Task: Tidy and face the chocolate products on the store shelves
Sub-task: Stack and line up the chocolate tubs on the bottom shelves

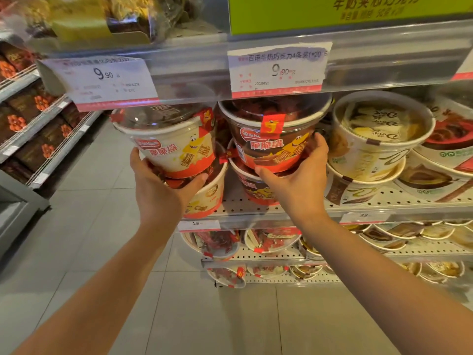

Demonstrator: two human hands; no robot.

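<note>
Two round chocolate wafer tubs with clear lids stand on top of other tubs on the perforated middle shelf (281, 204). My left hand (163, 185) grips the cream and red tub (176, 144) from below, tilted a little to the left. My right hand (299, 175) grips the brown and red tub (273, 139) at its lower right side, thumb under its base. Beneath them sit a cream tub (207, 201) and a brown tub (258, 193).
Cream Dove tubs (376, 139) are stacked to the right on the same shelf. The shelf above carries two 9.90 price tags (277, 70). Lower shelves (268, 256) hold more tubs. A side rack of dark chocolate boxes (30, 119) stands left, over grey floor tiles.
</note>
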